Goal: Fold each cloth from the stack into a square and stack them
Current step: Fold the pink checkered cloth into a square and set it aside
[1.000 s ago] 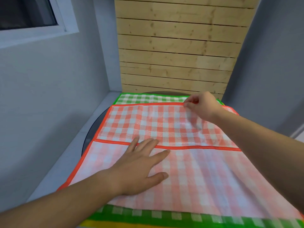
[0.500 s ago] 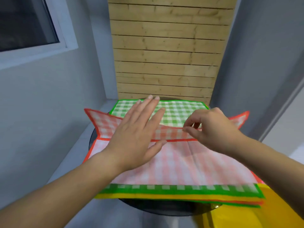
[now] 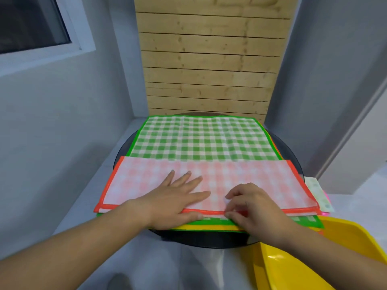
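- Your left hand point(image 3: 178, 203) lies flat with fingers spread, pressing on the orange checked cloth point(image 3: 272, 181).
- Your right hand point(image 3: 253, 208), just beside it, has curled fingers and thumb that pinch the cloth's near hem.
- The orange cloth is under both hands as a folded strip. Its long axis runs from side to side across your forearms, and each short end lies outward of the hand on its side.
- Beyond your fingertips the green checked cloth point(image 3: 201, 139) tops the stack point(image 3: 209, 226), whose edges show beneath your wrists.
- Judgement: the strip needs one more fold, short end over short end. Either hand could carry its own end across while the other holds the middle.
- The yellow tub point(image 3: 314, 258) sits outside your right forearm.
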Demonstrator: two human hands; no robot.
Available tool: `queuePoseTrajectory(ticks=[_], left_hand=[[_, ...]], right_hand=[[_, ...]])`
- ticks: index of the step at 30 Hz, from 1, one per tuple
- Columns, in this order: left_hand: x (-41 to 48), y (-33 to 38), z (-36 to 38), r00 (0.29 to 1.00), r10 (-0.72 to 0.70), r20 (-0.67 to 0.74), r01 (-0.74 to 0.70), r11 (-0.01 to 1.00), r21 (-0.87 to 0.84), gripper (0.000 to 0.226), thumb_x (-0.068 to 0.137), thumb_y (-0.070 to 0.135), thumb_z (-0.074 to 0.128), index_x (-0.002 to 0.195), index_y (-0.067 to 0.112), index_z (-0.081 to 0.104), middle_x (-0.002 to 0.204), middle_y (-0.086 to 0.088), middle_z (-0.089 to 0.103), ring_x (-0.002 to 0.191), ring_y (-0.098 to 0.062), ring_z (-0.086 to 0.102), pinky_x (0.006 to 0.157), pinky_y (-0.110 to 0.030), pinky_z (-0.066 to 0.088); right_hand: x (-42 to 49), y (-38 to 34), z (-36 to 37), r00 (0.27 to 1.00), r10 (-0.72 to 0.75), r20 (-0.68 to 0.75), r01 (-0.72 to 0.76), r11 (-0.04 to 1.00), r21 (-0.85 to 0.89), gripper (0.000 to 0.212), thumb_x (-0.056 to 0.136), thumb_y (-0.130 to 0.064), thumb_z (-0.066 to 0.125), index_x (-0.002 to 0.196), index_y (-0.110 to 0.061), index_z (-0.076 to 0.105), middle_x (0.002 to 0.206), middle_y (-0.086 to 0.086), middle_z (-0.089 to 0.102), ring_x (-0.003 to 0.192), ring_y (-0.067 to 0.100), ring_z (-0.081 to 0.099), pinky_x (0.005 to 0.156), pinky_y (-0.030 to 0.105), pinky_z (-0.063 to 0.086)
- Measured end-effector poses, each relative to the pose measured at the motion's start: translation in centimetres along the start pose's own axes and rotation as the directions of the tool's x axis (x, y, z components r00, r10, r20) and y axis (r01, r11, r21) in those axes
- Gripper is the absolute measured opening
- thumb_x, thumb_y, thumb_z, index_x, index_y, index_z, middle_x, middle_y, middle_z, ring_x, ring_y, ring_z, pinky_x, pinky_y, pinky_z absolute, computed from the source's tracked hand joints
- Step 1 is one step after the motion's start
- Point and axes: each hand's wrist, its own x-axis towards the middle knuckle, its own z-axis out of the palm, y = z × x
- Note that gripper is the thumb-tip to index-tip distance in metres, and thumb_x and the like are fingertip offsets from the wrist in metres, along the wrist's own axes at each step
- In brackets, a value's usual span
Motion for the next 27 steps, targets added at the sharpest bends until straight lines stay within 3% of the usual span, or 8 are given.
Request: queuePoseTrajectory(ticks=[10, 13, 16, 19, 21, 24, 27], left_hand=[[0.2, -0.3, 0.9, 1.000, 0.001, -0.007, -0.002, 0.996, -0.089, 0.063, 0.099, 0.069, 0.020, 0.156, 0.049, 0.002, 0.164, 0.016, -0.020, 0.148, -0.008, -0.029, 0.121, -0.038, -0.019], [0.1, -0.3, 0.6, 1.000, -0.009, -0.017, 0.007, 0.994, -0.107, 0.067, 0.098, 0.070, 0.022, 0.158, 0.045, 0.005, 0.166, 0.017, -0.014, 0.150, -0.005, -0.022, 0.122, -0.034, -0.015], [0.5, -0.7, -0.6, 0.994, -0.072, -0.082, 0.058, 0.985, -0.162, 0.061, 0.101, 0.064, 0.026, 0.156, 0.039, 0.024, 0.167, 0.013, 0.012, 0.153, -0.009, 0.004, 0.123, -0.034, 0.005], [2.3, -2.6, -1.7, 0.965, -0.153, -0.215, 0.099, 0.965, -0.243, 0.045, 0.105, 0.048, 0.036, 0.143, 0.027, 0.047, 0.150, 0.005, 0.042, 0.141, -0.018, 0.033, 0.114, -0.039, 0.028], [3.5, -4.1, -2.1, 0.944, -0.201, -0.263, 0.131, 0.957, -0.260, 0.039, 0.105, 0.042, 0.040, 0.138, 0.024, 0.050, 0.138, 0.006, 0.049, 0.132, -0.021, 0.043, 0.108, -0.039, 0.035], [4.7, -5.7, -2.8, 0.927, -0.314, -0.204, 0.240, 0.917, -0.319, 0.043, 0.104, 0.037, 0.041, 0.145, 0.025, 0.044, 0.140, 0.002, 0.056, 0.125, -0.023, 0.053, 0.103, -0.041, 0.044], [5.0, -6.6, -4.1, 0.897, -0.412, -0.159, 0.341, 0.876, -0.342, 0.041, 0.100, 0.034, 0.051, 0.139, 0.023, 0.052, 0.131, 0.003, 0.061, 0.117, -0.021, 0.057, 0.095, -0.036, 0.049]], right_hand=[[-0.4, 0.5, -0.1, 0.998, -0.006, 0.060, 0.004, 1.000, 0.029, 0.016, 0.091, -0.045, 0.062, 0.097, -0.038, 0.076, 0.115, -0.024, 0.056, 0.110, -0.001, 0.041, 0.094, 0.021, 0.039], [-0.5, 0.6, 0.0, 0.999, -0.012, 0.046, 0.011, 1.000, 0.027, 0.017, 0.090, -0.046, 0.063, 0.097, -0.038, 0.076, 0.112, -0.026, 0.057, 0.110, 0.000, 0.043, 0.092, 0.020, 0.041], [-0.4, 0.9, 0.1, 0.999, -0.019, 0.029, 0.018, 0.999, 0.031, 0.023, 0.087, -0.052, 0.063, 0.101, -0.038, 0.075, 0.110, -0.026, 0.060, 0.108, -0.002, 0.046, 0.091, 0.018, 0.042], [-0.1, 1.1, 0.0, 0.999, -0.021, 0.043, 0.019, 0.999, 0.038, 0.031, 0.084, -0.058, 0.062, 0.105, -0.039, 0.074, 0.110, -0.027, 0.058, 0.110, -0.004, 0.044, 0.090, 0.013, 0.038], [0.1, 1.2, 0.0, 0.998, -0.032, 0.058, 0.031, 0.999, 0.025, 0.029, 0.084, -0.058, 0.062, 0.103, -0.040, 0.074, 0.110, -0.028, 0.055, 0.110, -0.004, 0.042, 0.089, 0.012, 0.036], [0.3, 1.5, -0.3, 0.998, -0.048, 0.048, 0.050, 0.999, -0.022, 0.025, 0.085, -0.057, 0.063, 0.100, -0.040, 0.074, 0.108, -0.025, 0.056, 0.107, 0.000, 0.046, 0.089, 0.020, 0.040], [0.8, 2.5, -0.7, 0.999, -0.054, -0.007, 0.053, 0.994, -0.100, 0.034, 0.084, -0.062, 0.053, 0.096, -0.040, 0.074, 0.104, -0.020, 0.058, 0.100, 0.004, 0.051, 0.084, 0.028, 0.044]])
